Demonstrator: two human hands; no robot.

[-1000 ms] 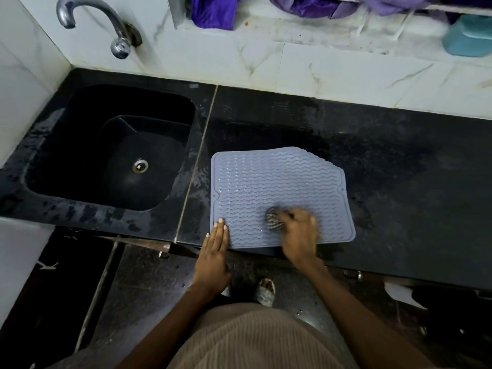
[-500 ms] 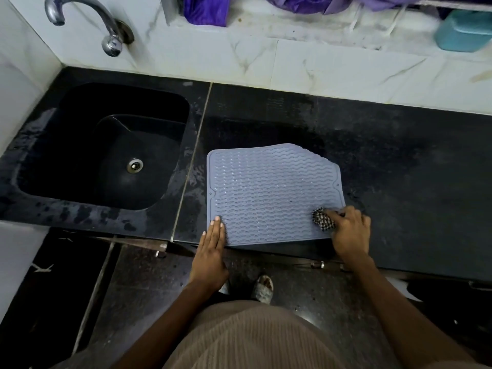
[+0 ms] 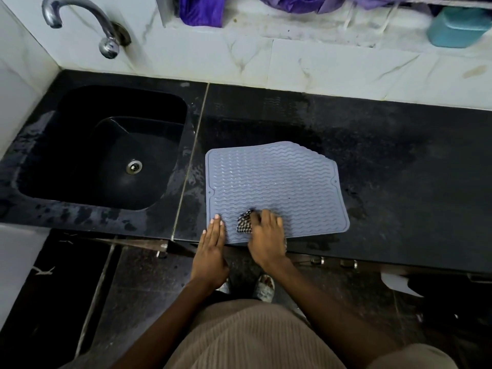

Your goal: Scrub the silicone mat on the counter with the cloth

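— What is changing on the mat (image 3: 274, 182)?
— The right hand (image 3: 266, 235) is dragging the checked cloth (image 3: 244, 223) back from the near right corner toward the left hand (image 3: 213, 243).

The silicone mat (image 3: 277, 187) lies flat on the counter (image 3: 399, 182) at its front edge, just right of the seam that divides the counter from the sink (image 3: 106, 147), which is set into the left end with the tap (image 3: 80, 22) above its back left corner on the wall. The left hand (image 3: 211, 247) rests on the mat's front left corner, and the right hand (image 3: 266, 235) lies just right of it on the mat's front edge, over the cloth (image 3: 245, 222). A container (image 3: 459, 26) stands on the ledge behind the counter's back right corner.
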